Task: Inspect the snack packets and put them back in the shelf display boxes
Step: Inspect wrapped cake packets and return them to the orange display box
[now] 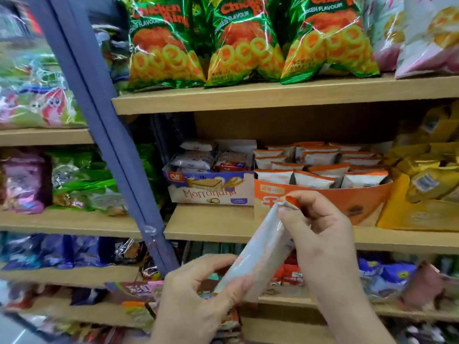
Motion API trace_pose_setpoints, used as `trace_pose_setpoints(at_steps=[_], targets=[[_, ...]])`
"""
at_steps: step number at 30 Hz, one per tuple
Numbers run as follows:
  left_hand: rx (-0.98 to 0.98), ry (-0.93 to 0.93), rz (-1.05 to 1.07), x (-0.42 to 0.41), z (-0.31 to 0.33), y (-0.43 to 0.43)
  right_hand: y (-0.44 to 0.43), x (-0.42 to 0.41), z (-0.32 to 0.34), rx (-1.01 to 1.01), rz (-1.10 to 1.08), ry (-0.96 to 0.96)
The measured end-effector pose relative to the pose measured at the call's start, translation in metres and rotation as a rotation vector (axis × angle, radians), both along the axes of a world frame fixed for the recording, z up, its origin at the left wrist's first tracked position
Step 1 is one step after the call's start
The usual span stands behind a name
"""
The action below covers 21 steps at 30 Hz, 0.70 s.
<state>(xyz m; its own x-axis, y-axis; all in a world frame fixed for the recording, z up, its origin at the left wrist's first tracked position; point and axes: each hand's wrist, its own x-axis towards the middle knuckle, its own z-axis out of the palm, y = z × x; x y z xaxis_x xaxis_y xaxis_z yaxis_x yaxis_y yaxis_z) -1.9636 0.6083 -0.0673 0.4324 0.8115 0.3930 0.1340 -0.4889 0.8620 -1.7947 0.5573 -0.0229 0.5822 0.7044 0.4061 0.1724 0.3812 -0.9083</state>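
- In front of the middle wooden shelf (pixel 208 228), we see a long white foil snack packet with an orange end (pixel 258 254) held slanting between two hands, clear of the shelf's near edge.
- The right hand (pixel 320 234) has its fingers curled closed on the packet's upper orange end, thumb pressed to the wrapper.
- The left hand (pixel 196 301) pinches the lower end, thumb on top, fingers tucked beneath.
- Just behind the packet's top stands the orange cardboard display box (pixel 323 199), packed with rows of matching orange-and-white packets (pixel 320 167); its low front lip leaves the top open.
- To its left, touching it, sits a white wafer box with blue trim (pixel 211 189).
- To the right, a yellow box (pixel 407 209) crowds that side.
- A blue-grey upright post (pixel 99 115) slants down the left.
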Motion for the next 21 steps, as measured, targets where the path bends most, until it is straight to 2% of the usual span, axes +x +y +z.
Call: trace_pose_setpoints(at_steps=[5, 8, 16, 21], targets=[[0.19, 0.086, 0.112, -0.036, -0.012, -0.014, -0.002, -0.051, -0.011, -0.034, 0.063, -0.117], [0.175, 0.1, 0.169, -0.054, -0.021, -0.019, -0.002, -0.077, -0.016, -0.063, 0.107, -0.142], [0.223, 0.168, 0.297, -0.094, -0.046, -0.033, -0.001, -0.12, -0.031, -0.164, 0.117, -0.034], [0.234, 0.142, 0.354, -0.106, -0.052, -0.034, 0.007, -0.134, -0.036, -0.18, 0.126, 0.017]])
